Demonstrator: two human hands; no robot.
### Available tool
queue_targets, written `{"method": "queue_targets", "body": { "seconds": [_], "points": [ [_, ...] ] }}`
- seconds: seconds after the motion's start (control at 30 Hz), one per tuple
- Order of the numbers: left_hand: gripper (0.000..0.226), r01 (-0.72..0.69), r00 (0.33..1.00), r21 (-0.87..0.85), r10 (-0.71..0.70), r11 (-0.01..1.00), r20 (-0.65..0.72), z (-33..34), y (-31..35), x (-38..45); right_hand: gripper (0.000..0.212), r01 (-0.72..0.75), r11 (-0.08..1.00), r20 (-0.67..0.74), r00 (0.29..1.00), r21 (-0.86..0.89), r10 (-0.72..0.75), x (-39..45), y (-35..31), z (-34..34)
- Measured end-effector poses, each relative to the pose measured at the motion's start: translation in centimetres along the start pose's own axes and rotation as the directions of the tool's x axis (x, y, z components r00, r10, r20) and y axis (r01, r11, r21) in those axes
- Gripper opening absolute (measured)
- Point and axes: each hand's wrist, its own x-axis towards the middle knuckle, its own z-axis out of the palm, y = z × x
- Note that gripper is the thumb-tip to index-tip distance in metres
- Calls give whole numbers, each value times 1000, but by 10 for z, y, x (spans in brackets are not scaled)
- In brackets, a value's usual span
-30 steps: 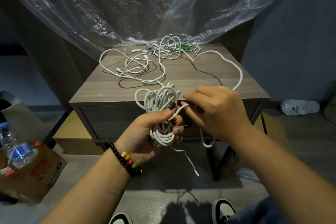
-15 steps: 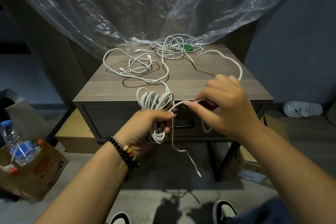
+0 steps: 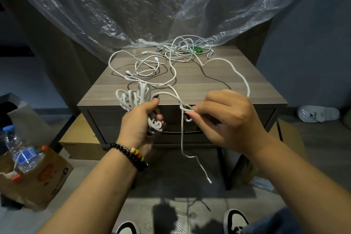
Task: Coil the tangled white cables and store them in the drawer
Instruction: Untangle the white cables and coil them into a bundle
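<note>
Item logged from my remote seat: one coil (image 3: 136,99) of thick white cable, gripped in the left hand (image 3: 141,120), fingers curled fully round the bundle, held in front of the drawer (image 3: 114,121). The right hand (image 3: 226,118) pinched the same cable's running strand (image 3: 171,94) between thumb and fingertips at a small loop; its plug end (image 3: 209,180) hung free below. From that hand the strand ran back onto the table (image 3: 256,89) — uncoiled. Thinner cables (image 3: 144,68) and a further tangle (image 3: 186,49) by a green object (image 3: 197,49) lay untouched on top. Drawer was shut. I judged the task early: first coil partly wound, the rest undone, nothing stored.
</note>
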Motion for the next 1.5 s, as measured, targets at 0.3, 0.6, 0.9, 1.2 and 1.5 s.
{"method": "queue_targets", "body": {
  "seconds": [0.3,0.6,0.9,1.2,1.5],
  "points": [
    [11,-83,991,-115,69,990,-118,-12,24,9,24,56,998,51,997,-24,-55,4,-3,-3],
    [11,-38,998,-115,31,993,-63,-15,24,7,25,-102,978,305,940,-181,154,-6,3,-3],
    [13,-607,777,480,344,634,528,2,4,-22,66,-605,796,318,752,-17,578,-1,2,-2],
    [19,-632,694,363,291,684,659,1,5,-30,10,-634,708,416,761,311,498,3,3,-6],
    [6,-354,817,235,177,905,549,-5,6,-27,26,-809,338,577,582,481,572,11,7,-15]
  ]
}}
